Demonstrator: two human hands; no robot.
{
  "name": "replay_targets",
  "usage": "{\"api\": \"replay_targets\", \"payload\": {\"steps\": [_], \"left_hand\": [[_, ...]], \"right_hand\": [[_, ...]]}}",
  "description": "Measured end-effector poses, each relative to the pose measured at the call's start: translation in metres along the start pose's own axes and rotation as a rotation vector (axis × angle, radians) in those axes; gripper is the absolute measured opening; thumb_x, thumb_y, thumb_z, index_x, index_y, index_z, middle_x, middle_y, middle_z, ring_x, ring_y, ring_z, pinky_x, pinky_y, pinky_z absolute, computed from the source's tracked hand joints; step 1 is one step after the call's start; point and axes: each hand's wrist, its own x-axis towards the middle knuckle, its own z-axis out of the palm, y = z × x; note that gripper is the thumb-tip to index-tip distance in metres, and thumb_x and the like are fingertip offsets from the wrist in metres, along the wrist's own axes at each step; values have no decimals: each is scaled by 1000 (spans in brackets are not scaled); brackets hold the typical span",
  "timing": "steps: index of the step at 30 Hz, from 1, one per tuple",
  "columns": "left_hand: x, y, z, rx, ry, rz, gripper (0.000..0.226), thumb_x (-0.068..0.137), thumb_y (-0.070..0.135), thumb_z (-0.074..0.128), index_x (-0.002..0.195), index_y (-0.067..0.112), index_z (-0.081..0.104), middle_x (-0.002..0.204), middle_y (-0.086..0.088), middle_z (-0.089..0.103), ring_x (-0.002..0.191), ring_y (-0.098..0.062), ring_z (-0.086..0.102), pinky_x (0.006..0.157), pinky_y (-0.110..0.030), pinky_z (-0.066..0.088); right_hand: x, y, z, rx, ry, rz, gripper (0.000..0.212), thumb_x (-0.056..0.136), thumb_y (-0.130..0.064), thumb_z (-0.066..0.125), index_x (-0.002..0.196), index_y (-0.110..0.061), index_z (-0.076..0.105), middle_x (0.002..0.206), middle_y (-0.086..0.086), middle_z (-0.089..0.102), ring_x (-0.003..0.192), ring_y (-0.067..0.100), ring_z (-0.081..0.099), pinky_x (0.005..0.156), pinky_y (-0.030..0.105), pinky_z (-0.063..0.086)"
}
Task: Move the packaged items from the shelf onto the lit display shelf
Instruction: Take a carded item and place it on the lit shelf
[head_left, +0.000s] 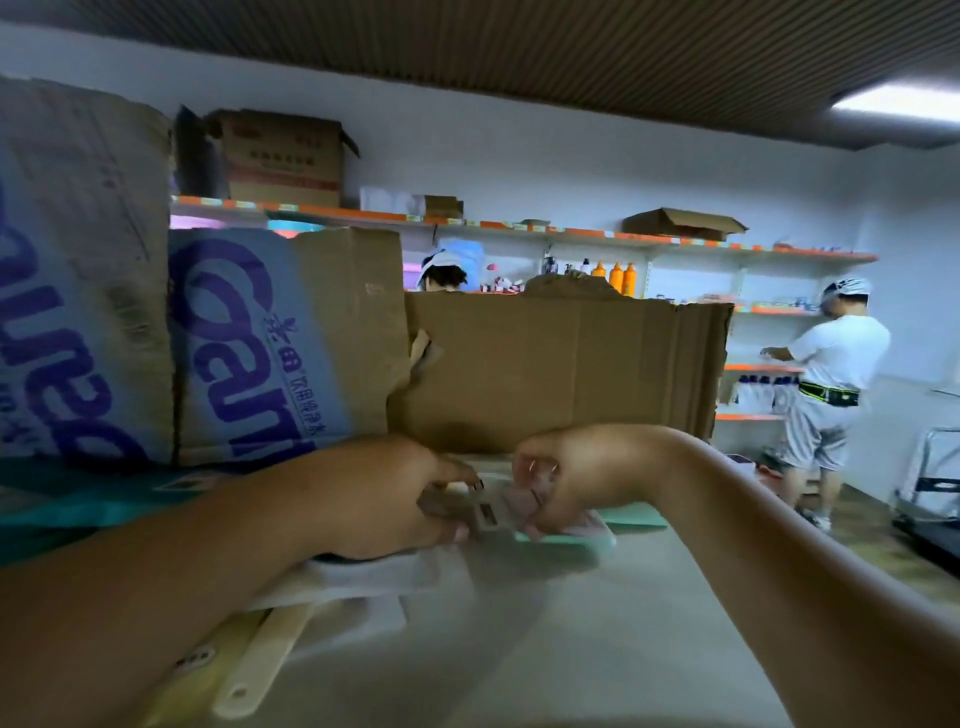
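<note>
Both my hands meet over flat packaged items on a pale shelf top (597, 623). My left hand (395, 499) pinches a clear-wrapped package (488, 512) between thumb and fingers. My right hand (566, 478) curls its fingers round a pink and mint-green flat package (571, 535) lying on the shelf. More white flat packages (374, 577) lie under my left wrist, and a cream plastic handle (260, 660) points toward me. Motion blur hides the packages' details.
Torn cardboard boxes stand behind the hands: a brown one (561, 374) and two blue-printed ones (249, 343). Teal packaging (78, 499) lies at left. Far wall shelves (571, 239) with orange edges hold bottles. Two people work there, one at right (831, 379).
</note>
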Motion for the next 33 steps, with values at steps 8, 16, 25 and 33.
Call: {"api": "replay_targets", "payload": {"steps": [8,16,25,33], "left_hand": [[-5,5,-6,-192,414,145,30,88,48,73,115,39,63,103,26,69,92,6,64,77,-28,56],[-4,7,-16,-338,540,4,20,97,36,66,78,30,59,79,20,70,73,4,66,57,-22,53],[-11,10,-19,208,555,204,78,79,76,58,147,52,28,157,21,30,144,-3,24,116,-40,28],[-8,15,-31,435,543,375,43,87,28,48,123,43,67,119,23,69,101,-4,65,82,-39,46]], "right_hand": [[-3,16,-1,953,-99,-215,52,79,-51,64,116,-15,71,117,22,69,102,41,63,94,54,46],[-9,12,-3,808,-28,-268,37,92,-30,68,123,-10,63,118,12,72,105,30,70,88,43,58],[-6,12,-5,899,349,-188,19,103,-7,49,103,-1,66,83,15,69,70,29,55,60,35,43],[-16,4,-2,889,37,-211,27,106,-11,41,120,-1,62,93,17,70,68,30,63,71,42,53]]}}
